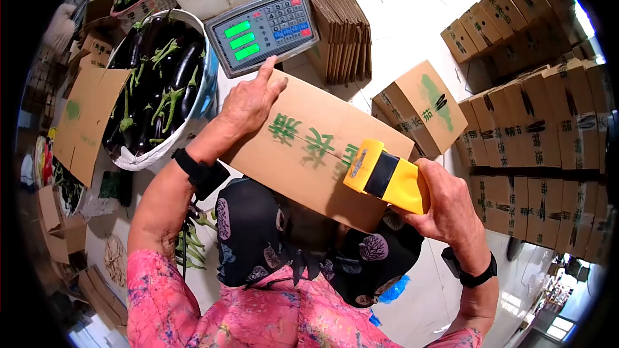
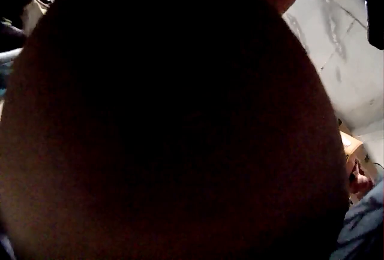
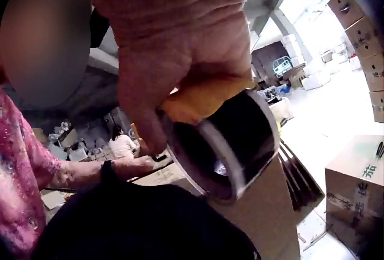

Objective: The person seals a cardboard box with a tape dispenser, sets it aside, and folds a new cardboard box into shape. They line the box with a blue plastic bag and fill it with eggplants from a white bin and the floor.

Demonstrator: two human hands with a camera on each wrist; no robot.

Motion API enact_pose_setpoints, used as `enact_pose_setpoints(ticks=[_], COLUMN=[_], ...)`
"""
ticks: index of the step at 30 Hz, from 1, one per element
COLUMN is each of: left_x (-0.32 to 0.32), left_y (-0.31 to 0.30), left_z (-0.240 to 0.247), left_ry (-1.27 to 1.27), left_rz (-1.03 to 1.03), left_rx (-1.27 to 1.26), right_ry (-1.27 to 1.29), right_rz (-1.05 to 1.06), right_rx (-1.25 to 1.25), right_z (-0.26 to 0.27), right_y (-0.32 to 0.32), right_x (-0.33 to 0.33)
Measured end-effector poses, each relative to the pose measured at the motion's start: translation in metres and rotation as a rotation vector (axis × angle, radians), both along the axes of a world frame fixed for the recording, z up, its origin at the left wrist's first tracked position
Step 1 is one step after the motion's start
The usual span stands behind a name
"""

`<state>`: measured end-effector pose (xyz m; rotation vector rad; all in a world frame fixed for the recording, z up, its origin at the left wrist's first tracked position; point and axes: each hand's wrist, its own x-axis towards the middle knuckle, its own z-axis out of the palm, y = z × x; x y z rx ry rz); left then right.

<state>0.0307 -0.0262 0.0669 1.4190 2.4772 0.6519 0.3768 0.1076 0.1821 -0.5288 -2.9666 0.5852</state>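
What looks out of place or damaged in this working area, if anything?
Loose green pieces, perhaps stalks, lie on the floor at the person's left, outside any container. A crumpled blue scrap lies at the person's right, like dropped litter. The carton under the left hand shows no clear damage.

The box [image 1: 309, 154] is laid across the lap, between the eggplant basket [image 1: 205, 113] and the stacked cartons [image 1: 541, 122].

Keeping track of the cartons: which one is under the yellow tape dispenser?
The carton over the person's knees; it alone has the left hand resting at its corner.
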Motion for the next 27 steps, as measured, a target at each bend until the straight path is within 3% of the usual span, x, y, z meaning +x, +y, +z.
enact_pose_setpoints(ticks=[3, 8, 18, 23, 27], left_x=[-0.008, 0.001, 0.002, 0.002, -0.001], left_y=[0.0, 0.004, 0.006, 0.007, 0.006], left_z=[-0.011, 0.007, 0.007, 0.009, 0.003], left_ry=[0.003, -0.081, -0.142, -0.158, -0.126], left_rz=[-0.025, 0.083, 0.081, 0.099, 0.05], left_rx=[-0.011, -0.124, -0.057, -0.064, 0.015], right_ry=[-0.111, -0.065, 0.044, 0.235, 0.219], right_rz=[-0.058, -0.089, -0.139, -0.189, -0.245], right_rx=[-0.063, -0.038, -0.102, -0.262, -0.236], right_z=[0.008, -0.013, -0.068, -0.13, -0.186], right_y=[0.002, 0.009, 0.023, 0.019, 0.024], right_x=[0.015, 0.039, 0.093, 0.106, 0.133])
